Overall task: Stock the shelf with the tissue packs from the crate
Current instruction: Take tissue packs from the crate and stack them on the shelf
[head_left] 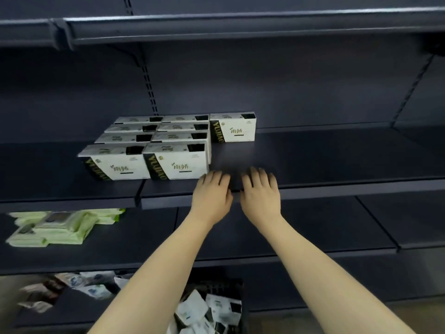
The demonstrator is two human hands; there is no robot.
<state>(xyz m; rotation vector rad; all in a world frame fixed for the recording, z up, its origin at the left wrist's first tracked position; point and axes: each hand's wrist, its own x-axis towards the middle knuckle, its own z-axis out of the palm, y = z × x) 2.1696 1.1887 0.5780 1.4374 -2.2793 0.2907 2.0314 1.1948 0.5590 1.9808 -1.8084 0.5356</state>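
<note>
On the left of the shelf [337, 160], two rows of tissue packs [177, 162] are stood four deep, long faces to the front, and one further pack [233, 127] is set alone at the back, just right of them. Bare shelf is left in front of that lone pack, which is judged to be the next slot to be filled. The left hand [212, 196] is laid palm down at the shelf edge, just beside the front right pack's lower corner, fingers loosely spread and nothing held. The right hand [261, 197] is laid close beside it, likewise flat and empty. More packs are seen in the crate [238, 288], straight below, between the forearms and a little nearer the right; whichever hand is used must be brought downward.
</note>
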